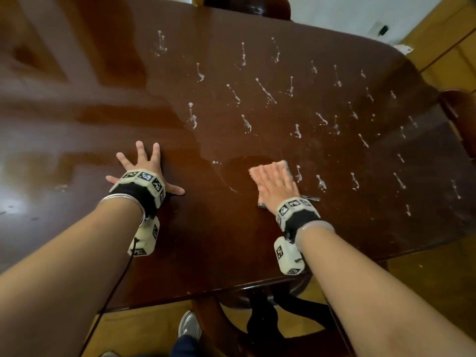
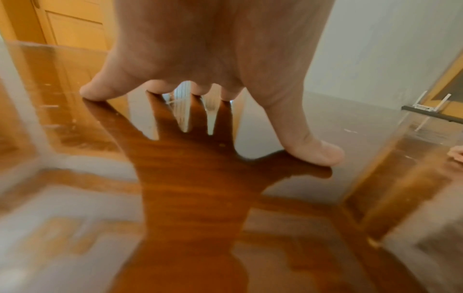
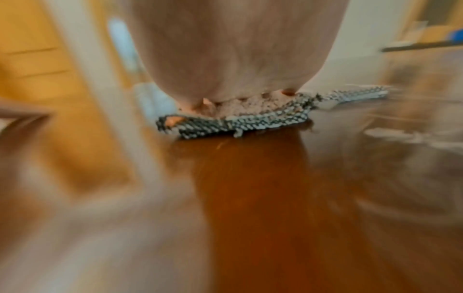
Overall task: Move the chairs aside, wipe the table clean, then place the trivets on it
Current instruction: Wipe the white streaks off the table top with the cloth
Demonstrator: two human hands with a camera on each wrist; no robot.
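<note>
A dark glossy wooden table (image 1: 231, 240) fills the head view. Many white smears (image 1: 265, 91) dot its right half; the left half shines. My right hand (image 1: 273, 184) lies flat with straight fingers on a pinkish cloth (image 1: 282, 166) with a speckled black-and-white edge (image 3: 240, 121), pressing it onto the table (image 3: 250, 188) near the front middle. My left hand (image 1: 144, 166) rests on the table (image 2: 190, 168) with fingers spread, its fingertips (image 2: 318, 152) touching the wood. No trivets are in view.
A dark chair back (image 1: 247, 6) stands at the far edge, and another chair (image 1: 461, 112) at the right edge. The table's pedestal base (image 1: 260, 318) and my shoe (image 1: 189, 325) show below the near edge, on yellow flooring.
</note>
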